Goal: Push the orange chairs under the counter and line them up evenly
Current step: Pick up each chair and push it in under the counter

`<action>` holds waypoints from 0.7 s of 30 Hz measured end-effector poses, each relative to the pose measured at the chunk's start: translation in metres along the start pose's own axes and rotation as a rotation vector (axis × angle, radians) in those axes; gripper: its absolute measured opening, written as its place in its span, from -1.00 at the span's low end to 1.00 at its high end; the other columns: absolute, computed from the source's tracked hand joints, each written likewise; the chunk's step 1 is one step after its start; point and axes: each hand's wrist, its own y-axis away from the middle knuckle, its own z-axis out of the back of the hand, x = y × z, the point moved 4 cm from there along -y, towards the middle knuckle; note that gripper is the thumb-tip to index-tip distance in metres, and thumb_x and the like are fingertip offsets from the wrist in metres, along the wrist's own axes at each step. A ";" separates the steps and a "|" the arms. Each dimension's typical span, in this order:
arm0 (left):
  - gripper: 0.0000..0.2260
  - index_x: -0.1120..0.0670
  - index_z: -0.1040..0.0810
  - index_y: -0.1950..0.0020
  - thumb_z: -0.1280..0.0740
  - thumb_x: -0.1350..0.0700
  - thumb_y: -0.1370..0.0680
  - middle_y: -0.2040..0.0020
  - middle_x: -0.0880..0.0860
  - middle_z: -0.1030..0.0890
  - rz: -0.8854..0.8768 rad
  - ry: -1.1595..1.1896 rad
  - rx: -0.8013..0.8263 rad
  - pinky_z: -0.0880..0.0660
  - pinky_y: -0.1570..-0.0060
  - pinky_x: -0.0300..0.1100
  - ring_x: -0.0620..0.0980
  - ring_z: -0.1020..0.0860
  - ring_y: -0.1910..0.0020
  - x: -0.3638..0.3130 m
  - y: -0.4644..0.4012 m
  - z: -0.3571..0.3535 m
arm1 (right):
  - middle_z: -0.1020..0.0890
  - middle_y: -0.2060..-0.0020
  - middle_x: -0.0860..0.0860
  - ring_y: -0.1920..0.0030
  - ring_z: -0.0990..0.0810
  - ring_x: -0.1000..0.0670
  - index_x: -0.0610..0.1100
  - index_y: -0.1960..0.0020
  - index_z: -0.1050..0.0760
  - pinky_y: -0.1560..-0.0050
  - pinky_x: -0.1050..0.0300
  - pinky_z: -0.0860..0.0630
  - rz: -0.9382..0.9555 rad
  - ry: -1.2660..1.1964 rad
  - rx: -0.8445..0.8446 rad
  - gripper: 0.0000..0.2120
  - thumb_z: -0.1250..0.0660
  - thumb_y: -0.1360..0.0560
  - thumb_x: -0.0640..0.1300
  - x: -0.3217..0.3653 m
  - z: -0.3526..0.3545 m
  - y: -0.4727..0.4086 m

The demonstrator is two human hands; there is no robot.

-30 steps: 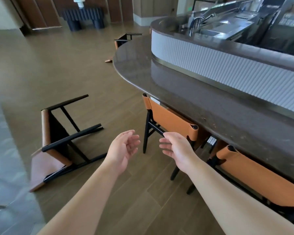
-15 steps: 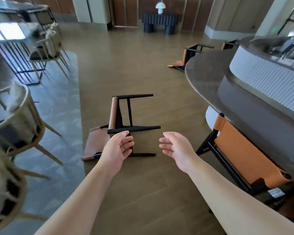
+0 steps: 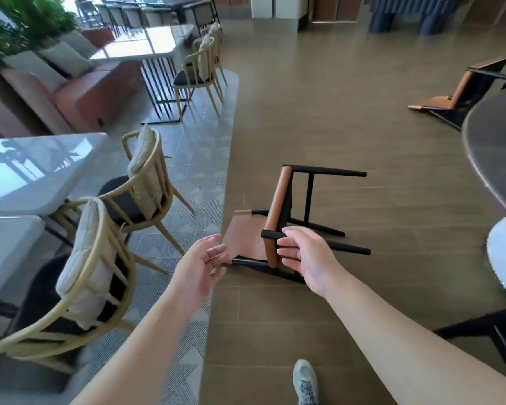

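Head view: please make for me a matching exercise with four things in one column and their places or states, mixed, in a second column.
Things:
1. near orange chair
2. far orange chair
3. beige chair
4. left hand

States:
A. upright beside a white table
B. open, holding nothing
C. tipped over, in the middle of the wood floor
D. tipped over, next to the dark counter

Pairs: 1-C, 2-D, 3-A, 4-B

One head-worn view looks steeply down at the floor (image 3: 362,127) ahead.
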 end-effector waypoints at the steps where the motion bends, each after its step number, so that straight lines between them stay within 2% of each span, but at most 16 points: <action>1: -0.78 0.02 -0.60 -0.22 -0.31 0.05 -0.60 0.08 0.01 -0.68 -0.001 -0.007 -0.014 -0.51 0.11 -0.13 -0.05 -0.64 0.13 -0.006 -0.009 -0.001 | -0.65 0.09 -0.06 0.14 -0.62 -0.01 -0.10 -0.12 -0.56 0.15 0.14 -0.56 -0.011 -0.004 0.020 -0.83 -0.27 -0.60 -0.08 0.007 -0.004 -0.014; 11: -0.77 0.02 -0.62 -0.20 -0.34 0.02 -0.58 -0.03 0.05 -0.65 -0.051 -0.001 -0.100 -0.51 0.02 -0.08 0.01 -0.61 0.01 -0.062 -0.089 -0.019 | -0.61 0.12 -0.11 0.15 -0.59 -0.04 -0.17 -0.10 -0.54 0.21 0.13 -0.53 -0.056 0.027 0.170 -0.85 -0.26 -0.61 -0.13 0.070 -0.050 -0.132; 16: -0.79 0.03 -0.60 -0.20 -0.30 0.04 -0.61 0.00 0.04 -0.65 -0.082 0.033 -0.146 -0.50 0.08 -0.10 -0.02 -0.63 0.07 -0.095 -0.126 0.003 | -0.63 0.18 -0.08 0.16 -0.58 -0.05 -0.20 -0.11 -0.55 0.17 0.11 -0.52 -0.063 0.069 0.223 -0.84 -0.27 -0.61 -0.14 0.080 -0.093 -0.171; 21: -0.78 0.01 -0.62 -0.19 -0.34 0.02 -0.58 0.00 0.04 -0.68 -0.043 0.044 -0.109 -0.49 0.07 -0.09 -0.01 -0.62 0.03 -0.114 -0.185 0.036 | -0.63 0.20 -0.07 0.20 -0.58 -0.04 -0.20 -0.09 -0.54 0.18 0.11 -0.52 -0.069 0.100 0.184 -0.84 -0.26 -0.61 -0.15 0.075 -0.134 -0.220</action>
